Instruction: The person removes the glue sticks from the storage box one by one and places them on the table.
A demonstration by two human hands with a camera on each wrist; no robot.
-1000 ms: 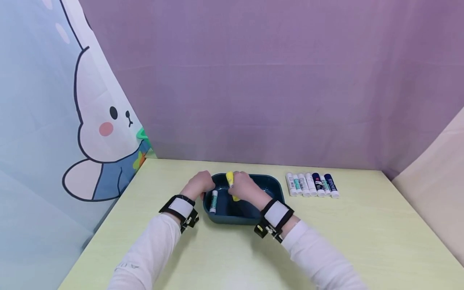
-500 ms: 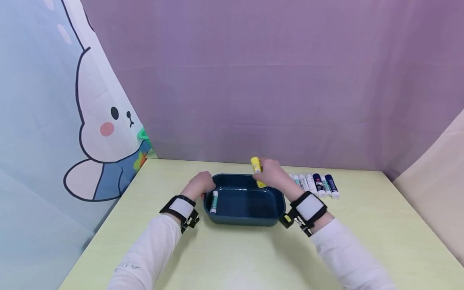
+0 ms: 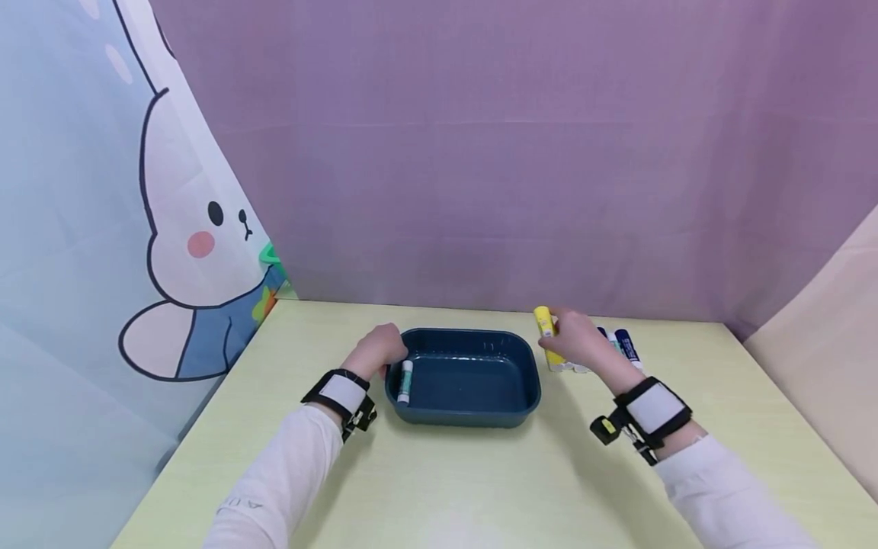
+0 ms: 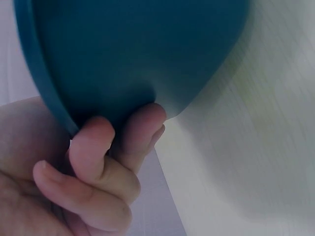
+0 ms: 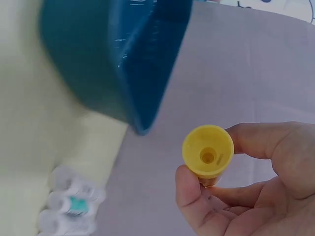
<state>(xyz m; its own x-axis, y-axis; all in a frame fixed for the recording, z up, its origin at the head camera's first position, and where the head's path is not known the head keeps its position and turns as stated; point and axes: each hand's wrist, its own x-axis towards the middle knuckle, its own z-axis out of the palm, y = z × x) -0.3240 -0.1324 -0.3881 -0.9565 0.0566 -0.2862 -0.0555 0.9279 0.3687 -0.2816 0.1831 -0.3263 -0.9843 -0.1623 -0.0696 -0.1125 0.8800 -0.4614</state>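
Note:
My right hand point(image 3: 581, 340) pinches a yellow glue stick point(image 3: 545, 322) to the right of the dark blue plastic basin point(image 3: 463, 418). In the right wrist view the hollow round base of this glue stick point(image 5: 195, 147) faces the camera, with thumb and fingers on either side of it. My left hand point(image 3: 378, 349) grips the basin at its left end. The left wrist view has the curled fingers point(image 4: 92, 147) against the basin's outer wall point(image 4: 142, 54). A small white and green glue stick point(image 3: 405, 382) lies inside the basin, along its left wall.
Behind my right hand runs a row of white and dark blue glue sticks point(image 3: 627, 348), partly hidden. Several white ones point(image 5: 64, 223) show low in the right wrist view. A purple curtain point(image 3: 480, 168) hangs along the back edge of the pale table point(image 3: 453, 488).
My right hand has lifted the yellow glue stick out of the basin and carried it right, to the left end of the row. The left hand has stayed on the basin.

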